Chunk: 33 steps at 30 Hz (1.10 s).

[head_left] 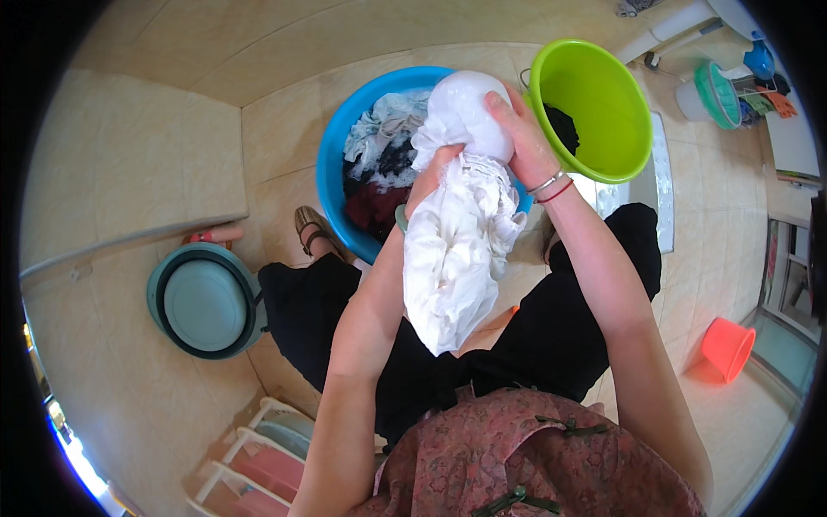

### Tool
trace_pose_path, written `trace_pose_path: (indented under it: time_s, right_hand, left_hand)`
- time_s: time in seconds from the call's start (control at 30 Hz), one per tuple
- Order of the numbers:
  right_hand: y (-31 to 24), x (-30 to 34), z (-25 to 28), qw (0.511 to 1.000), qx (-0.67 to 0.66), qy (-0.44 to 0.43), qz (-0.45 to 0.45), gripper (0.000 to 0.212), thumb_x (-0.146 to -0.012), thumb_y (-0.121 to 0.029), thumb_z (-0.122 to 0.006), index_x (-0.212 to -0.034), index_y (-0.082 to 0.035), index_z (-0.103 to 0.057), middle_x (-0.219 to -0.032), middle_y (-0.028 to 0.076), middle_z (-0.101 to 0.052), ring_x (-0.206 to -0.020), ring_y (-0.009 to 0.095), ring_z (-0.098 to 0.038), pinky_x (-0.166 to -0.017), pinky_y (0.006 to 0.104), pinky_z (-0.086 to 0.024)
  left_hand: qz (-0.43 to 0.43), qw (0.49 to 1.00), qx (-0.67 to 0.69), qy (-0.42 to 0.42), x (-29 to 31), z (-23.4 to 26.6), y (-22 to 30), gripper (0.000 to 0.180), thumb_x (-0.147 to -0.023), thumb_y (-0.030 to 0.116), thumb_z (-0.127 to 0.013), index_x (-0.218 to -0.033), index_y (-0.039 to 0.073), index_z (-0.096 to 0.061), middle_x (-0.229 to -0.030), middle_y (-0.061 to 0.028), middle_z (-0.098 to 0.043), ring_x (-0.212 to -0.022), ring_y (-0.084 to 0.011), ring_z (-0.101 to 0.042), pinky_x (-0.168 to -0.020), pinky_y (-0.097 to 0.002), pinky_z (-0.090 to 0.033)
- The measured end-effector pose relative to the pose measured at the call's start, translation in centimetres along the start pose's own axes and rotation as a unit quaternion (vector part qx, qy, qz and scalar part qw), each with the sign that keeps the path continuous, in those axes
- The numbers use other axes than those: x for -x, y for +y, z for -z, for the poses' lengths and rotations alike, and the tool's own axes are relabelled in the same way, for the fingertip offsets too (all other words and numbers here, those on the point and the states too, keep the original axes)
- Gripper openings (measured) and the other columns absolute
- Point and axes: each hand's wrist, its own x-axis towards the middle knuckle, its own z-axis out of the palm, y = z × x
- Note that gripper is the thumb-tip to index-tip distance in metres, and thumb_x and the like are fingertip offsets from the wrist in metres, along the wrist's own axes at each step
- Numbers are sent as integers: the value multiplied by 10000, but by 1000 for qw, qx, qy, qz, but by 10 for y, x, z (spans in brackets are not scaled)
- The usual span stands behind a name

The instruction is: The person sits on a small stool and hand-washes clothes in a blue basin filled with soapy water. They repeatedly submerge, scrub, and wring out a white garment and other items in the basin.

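A wet white garment (452, 258) is stretched between my hands above a blue tub (329, 164). Its upper end swells into a smooth round bulge, while the lower end hangs in folds toward my knees. My left hand (433, 177) is closed around the cloth just below the bulge, with most of its fingers hidden. My right hand (525, 142) grips the bulge from the right side, thumb on top. Pale cloth (388, 125), dark cloth (392, 164) and dark red cloth (375, 209) lie among suds in the tub.
A lime green bucket (616, 112) containing black cloth (562, 129) stands right of the tub. At left is a grey-green basin (207, 297). A white rack (250, 457) stands lower left, an orange bucket (728, 349) at right. A bin with a green liner (719, 95) is upper right.
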Motion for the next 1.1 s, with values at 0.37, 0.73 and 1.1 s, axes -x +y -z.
trace_pose_path:
  time_s: [0.37, 0.73, 1.1]
  right_hand:
    - [10, 0, -11, 987, 151, 57, 10, 299, -747, -99, -736, -1003, -13, -606, -959, 68, -657, -834, 133, -623, -731, 252, -503]
    - [29, 4, -14, 854, 504, 83, 96, 368, -730, -86, -668, -1083, -38, -578, -922, 166, -636, -814, 210, -634, -728, 324, -490]
    - [2, -3, 4, 996, 5, -89, -6, 724, -892, -252, -615, -1485, -122, -219, -1471, 110, -321, -1341, 232, -326, -1111, 352, -260]
  left_hand:
    - [-216, 713, -667, -14, 12, 28, -4, 387, -869, 182, -578, -1222, 56, -479, -1128, -156, -573, -1028, -285, -565, -860, -372, -457]
    - [-253, 727, -638, -32, -10, 54, -28, 394, -845, 224, -598, -1145, -22, -535, -1166, -218, -555, -1121, -380, -487, -981, -428, -361]
    - [-83, 963, -254, -7, 2, 42, -11, 354, -949, 259, -508, -1215, 27, -525, -1095, -79, -613, -977, -178, -583, -867, -313, -467]
